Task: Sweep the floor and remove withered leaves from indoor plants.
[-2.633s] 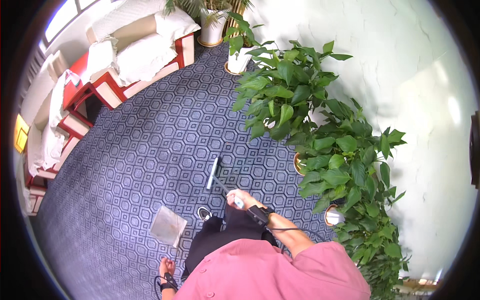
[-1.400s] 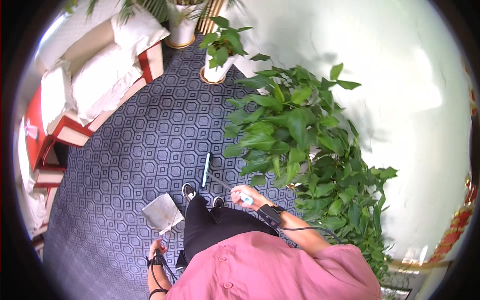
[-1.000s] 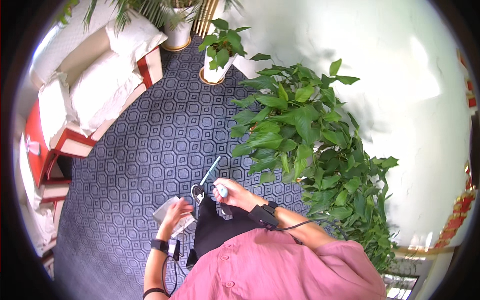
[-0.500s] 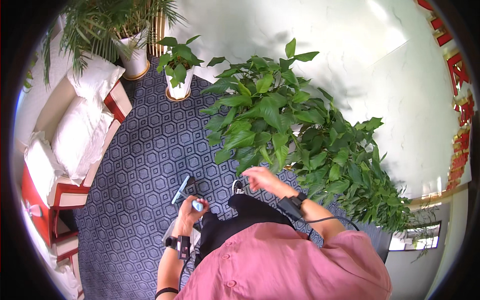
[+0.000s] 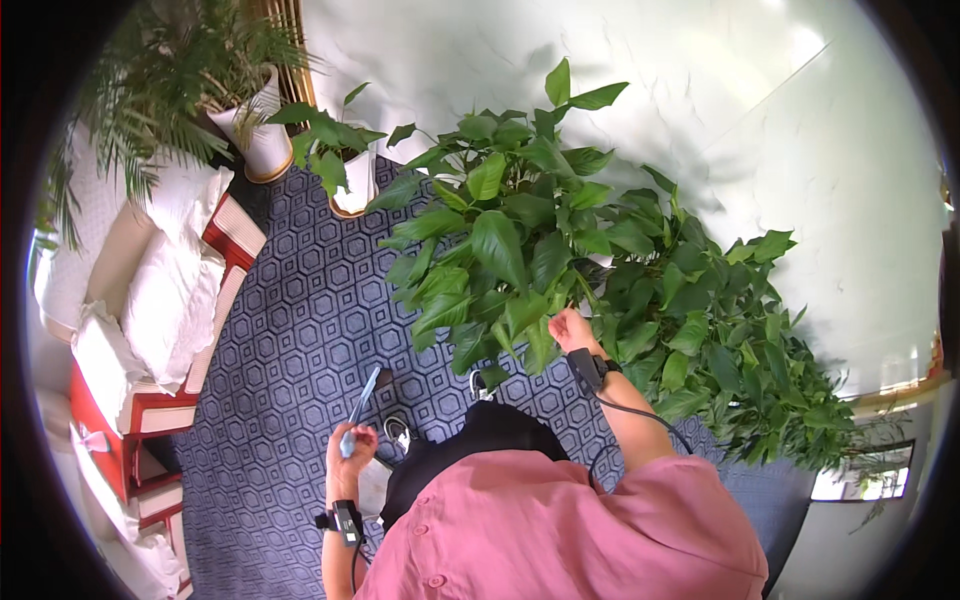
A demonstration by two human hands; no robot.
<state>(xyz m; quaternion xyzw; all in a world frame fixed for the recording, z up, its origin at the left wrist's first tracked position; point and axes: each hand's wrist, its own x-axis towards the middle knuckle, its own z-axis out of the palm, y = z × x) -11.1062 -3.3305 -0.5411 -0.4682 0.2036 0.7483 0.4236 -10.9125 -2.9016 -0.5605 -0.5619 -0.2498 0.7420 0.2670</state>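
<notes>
One tool (image 5: 365, 394) now in left hand (image 5: 346, 464)

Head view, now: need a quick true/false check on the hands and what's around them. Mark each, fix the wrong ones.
1. The left hand holds the blue tool. True.
2. The right hand is up by the leaves. True.
3. Both hands grip the blue tool. False: only the left hand does; the right hand is apart from it.
4. The sofa stands at the picture's left. True.
5. The left hand rests on the sofa. False: it is apart from the sofa, with patterned carpet between them.
</notes>
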